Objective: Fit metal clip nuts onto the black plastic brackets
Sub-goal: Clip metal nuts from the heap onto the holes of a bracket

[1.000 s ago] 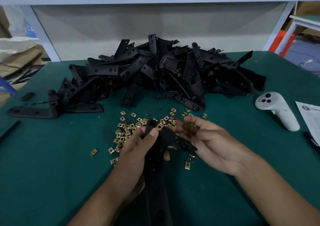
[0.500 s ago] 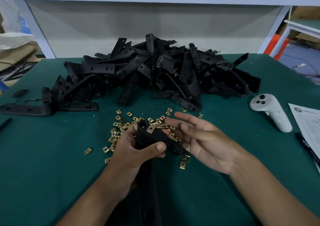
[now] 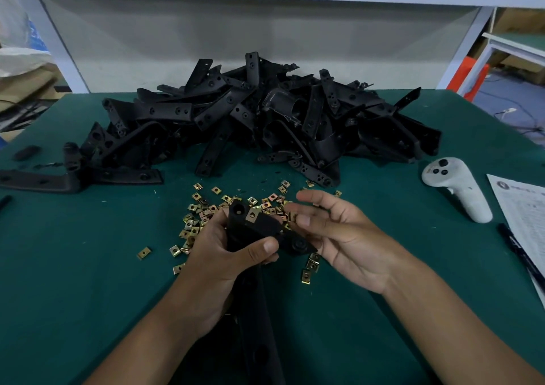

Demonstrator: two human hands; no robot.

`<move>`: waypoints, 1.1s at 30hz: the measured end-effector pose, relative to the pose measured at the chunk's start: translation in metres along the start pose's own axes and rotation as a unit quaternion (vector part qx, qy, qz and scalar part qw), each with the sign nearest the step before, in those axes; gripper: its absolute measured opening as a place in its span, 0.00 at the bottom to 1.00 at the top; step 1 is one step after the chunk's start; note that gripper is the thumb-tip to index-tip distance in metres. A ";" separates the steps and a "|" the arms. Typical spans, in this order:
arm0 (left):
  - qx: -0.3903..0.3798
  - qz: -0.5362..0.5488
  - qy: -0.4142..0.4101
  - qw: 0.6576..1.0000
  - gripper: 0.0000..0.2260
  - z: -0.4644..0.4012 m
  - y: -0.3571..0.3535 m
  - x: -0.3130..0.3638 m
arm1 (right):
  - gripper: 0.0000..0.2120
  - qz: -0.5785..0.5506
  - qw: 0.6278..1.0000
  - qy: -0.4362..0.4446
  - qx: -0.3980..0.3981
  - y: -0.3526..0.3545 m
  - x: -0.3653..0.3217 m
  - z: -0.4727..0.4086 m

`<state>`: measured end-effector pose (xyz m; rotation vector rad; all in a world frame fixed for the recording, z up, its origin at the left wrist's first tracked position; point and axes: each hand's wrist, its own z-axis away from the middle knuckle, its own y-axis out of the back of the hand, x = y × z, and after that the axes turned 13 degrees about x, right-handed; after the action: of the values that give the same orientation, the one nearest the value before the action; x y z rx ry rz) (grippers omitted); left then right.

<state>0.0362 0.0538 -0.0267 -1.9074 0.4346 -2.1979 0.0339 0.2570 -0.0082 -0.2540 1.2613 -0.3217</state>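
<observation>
Clip nut, brass-coloured, now sits on the top corner of the bracket; a second ago that corner was bare under the thumb. The left hand grips the bracket, fingers behind and thumb clenched across its front face, a grip shifted lower since then. At 3 o'clock of the bracket the right hand has let go and hangs with fingers released and spread, holding nothing, its tips above the loose nuts scattered on the counter. I judge this nut seated and the hand free to fetch the next. At 12 o'clock lies the bracket heap; at 3 o'clock, well apart, a white controller.
</observation>
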 end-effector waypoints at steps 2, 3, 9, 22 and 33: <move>-0.004 0.003 0.000 1.000 0.26 0.000 0.001 -0.001 | 0.22 -0.008 1.000 0.008 0.017 -0.001 0.000 0.000; -0.004 0.000 -0.002 1.000 0.25 0.000 0.001 -0.001 | 0.22 -0.010 1.000 0.012 0.023 -0.002 -0.001 0.000; -0.002 -0.013 -0.019 1.000 0.25 -0.001 0.001 -0.002 | 0.22 0.005 0.999 0.037 0.017 -0.004 -0.003 0.003; -0.009 -0.025 -0.040 0.999 0.23 -0.002 0.002 -0.002 | 0.21 0.033 0.998 0.058 0.009 -0.004 -0.004 0.005; 0.013 -0.037 -0.066 0.997 0.26 0.002 -0.003 -0.004 | 0.09 0.090 0.990 0.105 -0.015 -0.006 -0.005 0.011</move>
<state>0.0392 0.0579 -0.0285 -2.0712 0.3176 -2.0930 0.0429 0.2538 0.0017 -0.1336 1.4871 -0.1778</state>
